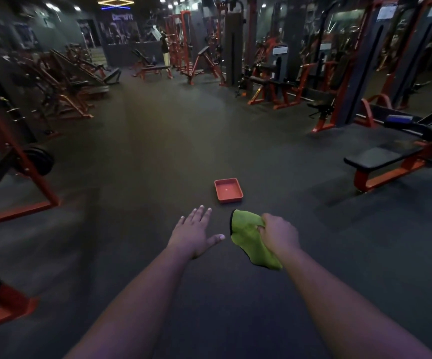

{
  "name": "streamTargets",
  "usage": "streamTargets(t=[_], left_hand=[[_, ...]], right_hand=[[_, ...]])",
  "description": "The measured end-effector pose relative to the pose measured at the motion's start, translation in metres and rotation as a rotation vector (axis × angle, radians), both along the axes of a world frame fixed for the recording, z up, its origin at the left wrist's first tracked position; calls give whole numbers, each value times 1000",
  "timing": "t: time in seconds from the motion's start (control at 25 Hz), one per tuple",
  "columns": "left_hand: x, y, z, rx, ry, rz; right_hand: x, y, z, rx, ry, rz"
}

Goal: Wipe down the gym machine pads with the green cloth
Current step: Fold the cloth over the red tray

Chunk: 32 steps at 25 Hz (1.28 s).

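Observation:
My right hand (279, 235) grips the green cloth (248, 237), which hangs bunched to the left of and below the fist. Beside it my left hand (194, 233) is stretched forward, palm down, fingers spread and holding nothing. Both hands hover over the dark rubber floor. A flat bench with a black pad (380, 155) on an orange frame stands to the right, well beyond the hands.
An orange tray (228, 190) lies on the floor just ahead of the hands. Orange-framed machines line the left side (15, 161) and the right side (282, 86). A person (165, 51) stands far back. A wide strip of floor (183, 130) runs down the middle.

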<state>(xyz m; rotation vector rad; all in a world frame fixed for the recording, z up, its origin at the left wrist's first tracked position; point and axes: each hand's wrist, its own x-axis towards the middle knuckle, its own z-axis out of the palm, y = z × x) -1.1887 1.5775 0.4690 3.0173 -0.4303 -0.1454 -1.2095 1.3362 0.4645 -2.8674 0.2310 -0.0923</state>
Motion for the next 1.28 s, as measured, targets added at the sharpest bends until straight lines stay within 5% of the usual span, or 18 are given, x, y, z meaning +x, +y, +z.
streamTargets(t=[0.84, 1.12, 1.28], left_hand=[[554, -71, 13, 38, -31, -83], [710, -117, -3, 14, 16, 3], [788, -152, -5, -191, 100, 54]], right_hand=[[531, -75, 11, -47, -67, -72], [701, -121, -13, 203, -99, 17], [789, -144, -16, 515, -100, 135]])
